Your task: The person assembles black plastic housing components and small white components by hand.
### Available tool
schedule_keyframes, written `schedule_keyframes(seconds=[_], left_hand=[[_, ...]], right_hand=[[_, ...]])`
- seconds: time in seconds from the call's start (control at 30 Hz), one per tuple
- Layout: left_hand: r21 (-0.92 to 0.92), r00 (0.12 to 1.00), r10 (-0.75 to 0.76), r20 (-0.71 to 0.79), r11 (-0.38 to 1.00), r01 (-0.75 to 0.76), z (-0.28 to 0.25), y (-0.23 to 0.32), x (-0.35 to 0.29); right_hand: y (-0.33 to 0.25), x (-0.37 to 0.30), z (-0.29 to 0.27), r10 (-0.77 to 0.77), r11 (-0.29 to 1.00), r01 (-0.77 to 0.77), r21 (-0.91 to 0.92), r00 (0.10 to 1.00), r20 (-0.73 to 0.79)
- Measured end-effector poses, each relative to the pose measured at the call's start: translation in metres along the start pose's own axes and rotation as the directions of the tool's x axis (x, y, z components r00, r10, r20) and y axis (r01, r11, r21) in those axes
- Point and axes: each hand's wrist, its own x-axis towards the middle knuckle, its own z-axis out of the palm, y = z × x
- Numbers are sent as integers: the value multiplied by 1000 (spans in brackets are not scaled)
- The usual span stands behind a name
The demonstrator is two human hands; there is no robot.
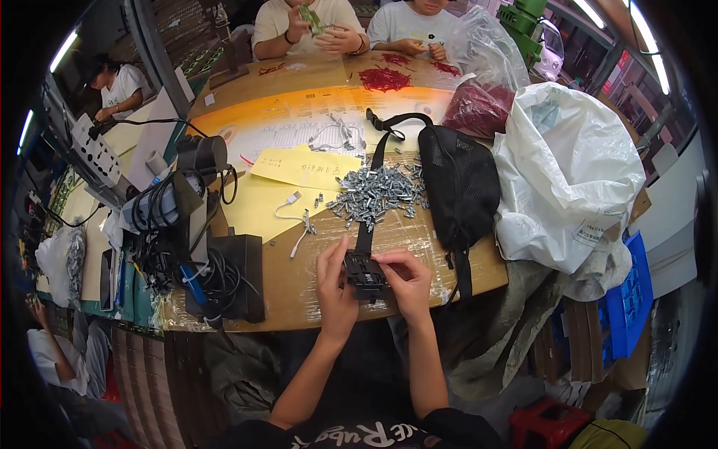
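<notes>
Forearms (308, 383) slant up and inward toward a heap of small grey metal pieces (383, 191), ending short of it. Left hand (336, 290) and right hand (410, 281), fingers bent, grip opposite sides of a black plastic part (365, 278) held between them.

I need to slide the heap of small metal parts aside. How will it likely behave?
The heap of small metal parts would probably spread rather than move as one, since its pieces lie loose. The grey metallic look suggests stiff pieces, perhaps heavy for their size. Some might catch on the black strap at the heap's near edge.
</notes>
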Motion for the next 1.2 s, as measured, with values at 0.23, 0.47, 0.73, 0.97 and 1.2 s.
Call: schedule_keyframes(seconds=[0.23, 0.47, 0.73, 0.97, 1.2], left_hand=[[24, 994, 30, -106, 999, -28, -3, -18, -2], [-180, 997, -62, 49, 981, 70, -7, -10, -3], [-355, 991, -86, 101, 928, 117, -8, -8, -2], [-253, 999, -34, 41, 967, 43, -8, -5, -6], [-319, 999, -43, -6, 947, 39, -6, -6, -8]], right_hand=[[-2, -1, 6, 31, 998, -32, -48, 999, -24], [2, -3, 6, 31, 991, -31, -127, 1000, -1], [4, -1, 2, 79, 996, -82, 34, 994, 71], [-1, -5, -1, 55, 998, -60, 35, 992, 118], [0, 0, -4, 52, 996, -64, 68, 986, 159]])
